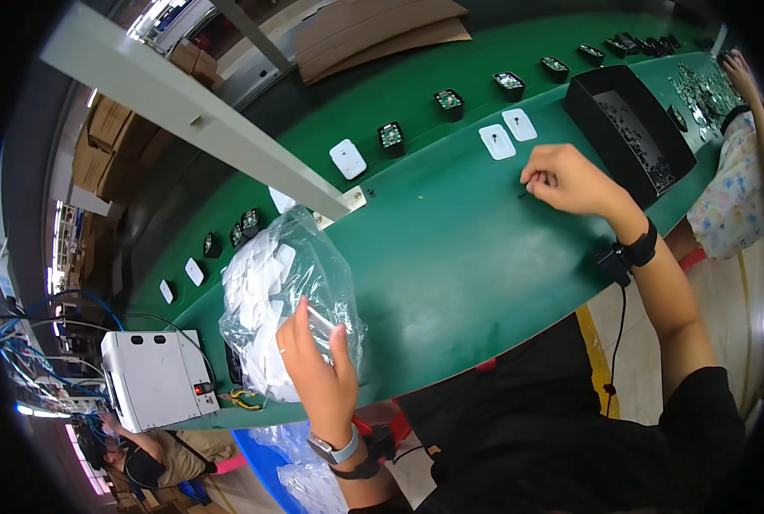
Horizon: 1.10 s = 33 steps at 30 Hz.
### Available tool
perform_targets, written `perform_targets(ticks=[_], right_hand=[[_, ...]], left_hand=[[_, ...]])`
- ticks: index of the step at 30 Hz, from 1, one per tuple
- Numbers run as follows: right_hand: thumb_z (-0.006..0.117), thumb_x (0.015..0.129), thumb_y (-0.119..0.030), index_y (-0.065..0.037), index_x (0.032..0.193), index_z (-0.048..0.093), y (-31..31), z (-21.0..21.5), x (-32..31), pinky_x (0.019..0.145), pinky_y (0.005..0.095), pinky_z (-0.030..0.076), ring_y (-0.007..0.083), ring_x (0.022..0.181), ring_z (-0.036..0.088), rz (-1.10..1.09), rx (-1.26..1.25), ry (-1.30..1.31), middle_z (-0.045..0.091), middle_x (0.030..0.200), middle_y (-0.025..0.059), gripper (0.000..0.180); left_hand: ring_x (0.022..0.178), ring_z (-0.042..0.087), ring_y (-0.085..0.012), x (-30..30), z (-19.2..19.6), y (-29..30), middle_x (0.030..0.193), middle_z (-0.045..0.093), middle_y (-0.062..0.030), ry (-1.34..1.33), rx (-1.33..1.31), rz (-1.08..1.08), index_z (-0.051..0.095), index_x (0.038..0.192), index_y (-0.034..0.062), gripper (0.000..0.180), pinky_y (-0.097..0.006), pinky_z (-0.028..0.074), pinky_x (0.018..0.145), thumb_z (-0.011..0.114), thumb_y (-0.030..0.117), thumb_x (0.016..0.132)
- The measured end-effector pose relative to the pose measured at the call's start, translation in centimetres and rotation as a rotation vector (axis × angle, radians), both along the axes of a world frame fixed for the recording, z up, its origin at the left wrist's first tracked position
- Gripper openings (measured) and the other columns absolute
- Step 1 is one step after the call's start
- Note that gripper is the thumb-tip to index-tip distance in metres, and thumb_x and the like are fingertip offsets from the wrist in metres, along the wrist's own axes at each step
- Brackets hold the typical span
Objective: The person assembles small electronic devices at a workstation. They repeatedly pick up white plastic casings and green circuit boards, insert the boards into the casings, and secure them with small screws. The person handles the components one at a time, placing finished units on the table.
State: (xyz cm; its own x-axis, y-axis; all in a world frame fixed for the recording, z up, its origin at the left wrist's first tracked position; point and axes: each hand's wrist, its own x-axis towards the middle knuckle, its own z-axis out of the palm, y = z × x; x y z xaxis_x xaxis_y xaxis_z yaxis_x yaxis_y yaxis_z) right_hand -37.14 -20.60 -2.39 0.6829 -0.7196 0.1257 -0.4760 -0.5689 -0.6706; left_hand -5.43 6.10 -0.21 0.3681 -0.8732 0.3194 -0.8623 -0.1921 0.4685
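My left hand [320,368] is at the front of a clear plastic bag [335,274] filled with white pieces. A thin white plate [320,320], seen almost edge-on, spans between its thumb and fingers. Over the green table, my right hand [570,180] is closed in a pinch. A tiny dark piece [522,196] shows at its fingertips, too small to name. Just beyond that hand lie two white plates [497,142], each with a small dark mark in the middle. An open black box [630,128] holding many small black parts stands to its right.
Black square units [449,104] and white plates [348,159] line the far green strip. A white metal post [202,120] rises beside the bag. At left are a white machine [155,377] and yellow-handled pliers [245,399]. Another person's arm [746,86] reaches in at right, near shiny parts [699,94].
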Motion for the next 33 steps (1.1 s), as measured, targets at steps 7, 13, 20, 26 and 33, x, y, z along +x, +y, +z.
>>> perform_targets(ticks=[7, 13, 20, 26, 33], right_hand=[[0.061, 0.081, -0.001, 0.002, 0.083, 0.065, -0.1, -2.1, 0.1, 0.065, 0.0359, 0.051, 0.0276, 0.069, 0.062, 0.081, -0.155, 0.140, 0.065, 0.081, 0.0128, 0.006], [0.061, 0.083, -0.005, 0.003, 0.082, 0.060, -0.1, 0.6, 3.3, 0.066, 0.0362, 0.051, 0.0277, 0.070, 0.063, 0.123, -0.048, -0.074, 0.063, 0.078, 0.0138, 0.009], [0.062, 0.087, -0.007, 0.003, 0.086, 0.059, 1.1, 0.0, 10.0, 0.063, 0.0338, 0.051, 0.0242, 0.067, 0.063, 0.281, 0.046, -0.335, 0.062, 0.081, 0.0120, 0.010], [0.065, 0.086, -0.005, 0.001, 0.088, 0.059, 1.1, -2.5, 10.5, 0.060, 0.0351, 0.050, 0.0248, 0.069, 0.061, 0.213, 0.003, -0.442, 0.060, 0.081, 0.0108, 0.009], [0.069, 0.083, -0.005, -0.001, 0.085, 0.057, 0.9, -3.4, 10.9, 0.062, 0.0376, 0.051, 0.0278, 0.074, 0.059, 0.210, -0.369, -0.486, 0.058, 0.081, 0.0099, 0.012]], left_hand=[[0.079, 0.064, -0.0259, -6.3, -2.3, -11.2, 0.104, 0.066, -0.0198, 1.633, -0.239, -0.230, 0.045, 0.139, -0.0003, 0.052, -0.034, 0.048, 0.059, 0.037, 0.040, 0.108], [0.068, 0.059, -0.0210, -7.0, -6.2, -14.3, 0.097, 0.066, -0.0181, 1.684, -0.268, -0.237, 0.050, 0.115, 0.0027, 0.030, -0.028, 0.041, 0.053, 0.039, 0.029, 0.106], [0.076, 0.063, -0.0169, -7.1, -7.5, -14.9, 0.102, 0.063, -0.0147, 1.410, -0.272, -0.221, 0.046, 0.117, -0.0006, 0.020, -0.028, 0.048, 0.059, 0.048, 0.006, 0.099], [0.085, 0.067, -0.0177, -8.3, -6.5, -15.0, 0.107, 0.064, -0.0148, 1.333, -0.279, -0.244, 0.050, 0.121, -0.0056, 0.024, -0.028, 0.057, 0.063, 0.055, 0.003, 0.099], [0.086, 0.068, -0.0168, -8.6, -6.1, -14.5, 0.109, 0.066, -0.0149, 1.235, -0.290, -0.225, 0.053, 0.127, -0.0085, 0.032, -0.028, 0.060, 0.069, 0.059, 0.002, 0.098]])
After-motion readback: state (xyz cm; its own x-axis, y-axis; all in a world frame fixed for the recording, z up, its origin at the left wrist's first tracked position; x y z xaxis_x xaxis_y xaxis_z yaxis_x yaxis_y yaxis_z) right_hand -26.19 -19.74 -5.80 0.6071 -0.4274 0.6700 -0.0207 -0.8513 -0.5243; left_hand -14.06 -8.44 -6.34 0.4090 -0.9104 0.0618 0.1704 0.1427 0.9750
